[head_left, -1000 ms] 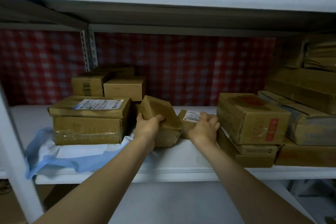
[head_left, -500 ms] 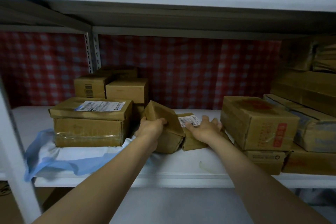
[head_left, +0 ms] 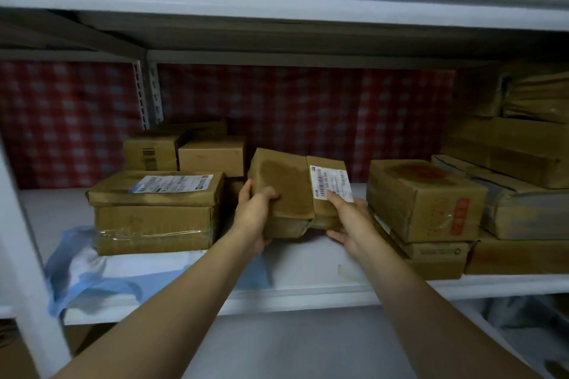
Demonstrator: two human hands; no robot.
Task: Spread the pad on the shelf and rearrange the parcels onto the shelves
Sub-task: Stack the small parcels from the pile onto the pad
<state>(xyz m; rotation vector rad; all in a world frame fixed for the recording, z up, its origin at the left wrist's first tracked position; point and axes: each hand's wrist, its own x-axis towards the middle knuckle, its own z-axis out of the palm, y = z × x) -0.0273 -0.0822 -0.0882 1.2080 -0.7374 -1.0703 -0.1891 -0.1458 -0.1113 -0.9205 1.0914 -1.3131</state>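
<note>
Forearms are reaching in from the near edge toward the white shelf (head_left: 308,289). The left hand (head_left: 254,218) is gripping the plain parcel (head_left: 281,191), thumb curled over its top face, fingers wrapped under its left side. The right hand (head_left: 348,220) is cradling the labelled parcel (head_left: 328,184), thumb pressing the white label, fingers half open beneath it. Both parcels are touching side by side, tilted, and lifted clear of the shelf; half a second ago they were sitting lower, against its surface. Left of the hands, the blue-and-white pad (head_left: 101,274) is lying rumpled over the shelf's front edge beneath a large box (head_left: 154,212). Farther back on the shelf, smaller boxes (head_left: 184,152) are standing before a red checked cloth (head_left: 308,114).
</note>
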